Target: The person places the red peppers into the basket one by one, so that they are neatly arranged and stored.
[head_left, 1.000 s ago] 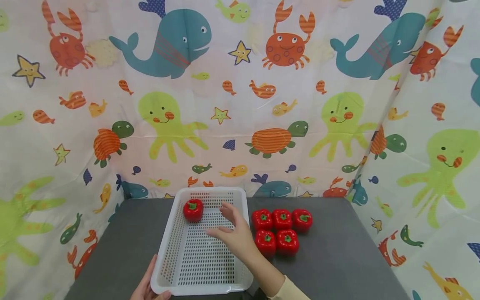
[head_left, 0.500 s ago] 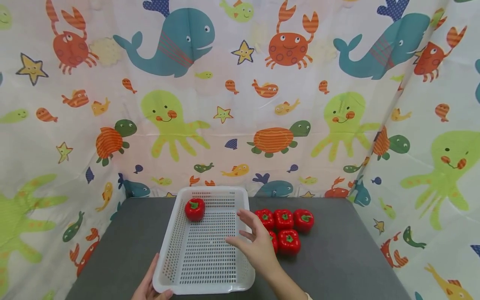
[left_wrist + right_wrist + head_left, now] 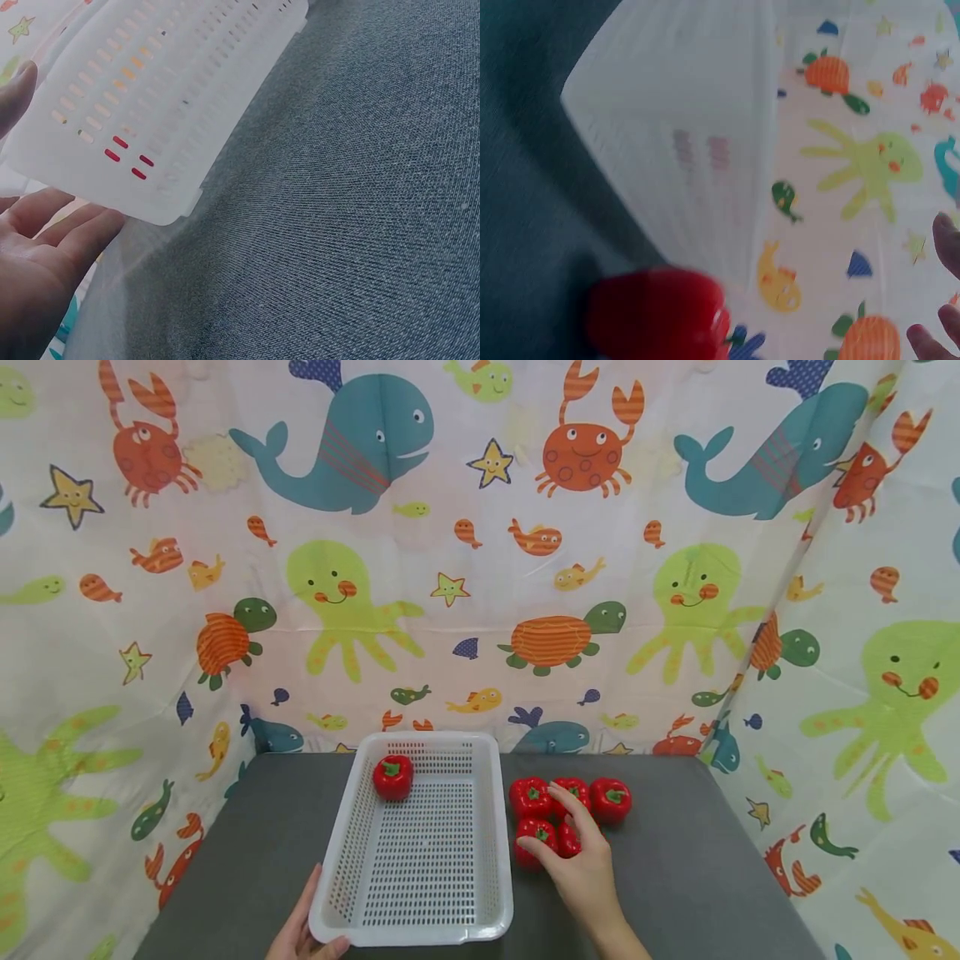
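Note:
A white plastic basket (image 3: 412, 935) with slotted walls stands on the dark table, one red bell pepper (image 3: 393, 778) in its far left part. My left hand (image 3: 302, 931) holds the basket's near left corner, thumb on one side and fingers on the other, as the left wrist view also shows. To the basket's right, several red bell peppers (image 3: 611, 800) are grouped in two rows. Over the near row is my right hand (image 3: 583, 864), thumb and fingers spread apart, partly covering two peppers. The right wrist view has one pepper (image 3: 652, 311) beside the basket; contact cannot be told.
A dark cloth-like surface (image 3: 660, 877) covers the table. Behind it and along both sides hangs a white curtain (image 3: 480, 660) printed with sea animals. The basket's right wall (image 3: 504, 843) stands close to the pepper group.
My right hand has moved right, from above the basket to over the near peppers, fingers still spread. The left hand stays at the basket corner. The view has shifted slightly.

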### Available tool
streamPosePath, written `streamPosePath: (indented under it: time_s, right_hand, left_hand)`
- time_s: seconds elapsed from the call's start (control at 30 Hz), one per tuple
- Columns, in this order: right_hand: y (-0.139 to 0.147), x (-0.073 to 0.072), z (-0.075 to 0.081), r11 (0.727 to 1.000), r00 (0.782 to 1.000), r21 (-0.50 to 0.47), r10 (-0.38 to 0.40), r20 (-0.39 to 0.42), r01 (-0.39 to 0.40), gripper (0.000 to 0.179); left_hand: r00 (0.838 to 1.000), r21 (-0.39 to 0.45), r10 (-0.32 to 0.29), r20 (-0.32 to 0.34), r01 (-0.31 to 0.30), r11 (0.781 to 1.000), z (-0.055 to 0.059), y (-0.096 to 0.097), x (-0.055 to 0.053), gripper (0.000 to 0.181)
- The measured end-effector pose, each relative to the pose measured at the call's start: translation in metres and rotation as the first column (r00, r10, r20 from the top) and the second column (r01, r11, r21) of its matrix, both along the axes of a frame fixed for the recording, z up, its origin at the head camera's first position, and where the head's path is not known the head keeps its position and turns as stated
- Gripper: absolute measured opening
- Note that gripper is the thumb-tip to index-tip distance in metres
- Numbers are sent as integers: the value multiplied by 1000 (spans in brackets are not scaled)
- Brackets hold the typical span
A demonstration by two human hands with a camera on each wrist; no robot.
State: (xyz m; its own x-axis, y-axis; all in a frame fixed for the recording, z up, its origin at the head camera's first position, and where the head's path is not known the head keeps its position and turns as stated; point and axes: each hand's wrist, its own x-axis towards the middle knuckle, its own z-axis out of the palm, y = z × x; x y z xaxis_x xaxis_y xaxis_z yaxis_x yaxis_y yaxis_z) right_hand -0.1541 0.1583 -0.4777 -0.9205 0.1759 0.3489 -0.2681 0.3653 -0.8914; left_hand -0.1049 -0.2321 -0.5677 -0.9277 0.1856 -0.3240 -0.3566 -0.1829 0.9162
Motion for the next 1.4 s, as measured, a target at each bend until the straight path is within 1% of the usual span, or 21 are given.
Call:
streamPosePath:
  time_s: [0.1,0.2,0.33,0.43,0.53,0.63,0.77,0.87,1.0,1.13,1.3,1.4]
  right_hand:
    - [18,-5,-10,998,998,1,-66,-6,66,77]
    - [33,-9,-20,994,994,-8,-105,-3,105,78]
    - [46,-10,-30,991,990,17,-136,22,135,79]
    - [52,-11,-37,989,989,43,-142,49,140,80]
    - [58,-12,-43,991,988,55,-128,89,123,82]
    - [63,-14,-51,995,986,47,-93,141,87,83]
    - [70,-16,-64,999,978,3,-50,204,50,83]
    - [73,-17,-71,999,970,-30,-34,241,43,84]
    - [76,-19,-78,998,963,-56,-17,269,33,87]
    - [79,-21,-86,997,957,-73,3,290,19,89]
    - [82,-22,-94,996,947,-87,8,321,21,87]
    - [84,-22,-99,993,944,-118,24,329,16,84]
  left_hand:
    - [1000,-9,-3,-8,3,1000,2,0,0,115]
    - [1000,-22,-12,-21,11,1000,3,1,0,115]
    - [999,-16,-36,-36,36,999,4,1,0,115]
    - [999,-13,-40,-36,39,999,4,1,-1,116]
    - [999,-12,-22,-28,21,1000,3,1,0,116]
    - [1000,-12,3,-21,-3,1000,3,1,0,115]
    - [1000,-12,18,-19,-18,1000,2,2,1,115]
    - [1000,-16,10,-17,-10,1000,2,1,0,115]
    - [1000,-5,-5,-17,5,1000,1,0,0,115]
    - [1000,9,-8,-20,8,1000,-2,-1,-1,115]
    - [1000,-6,6,-18,-6,1000,-7,-1,0,115]
    - [1000,-15,16,-14,-16,1000,-9,-1,-1,114]
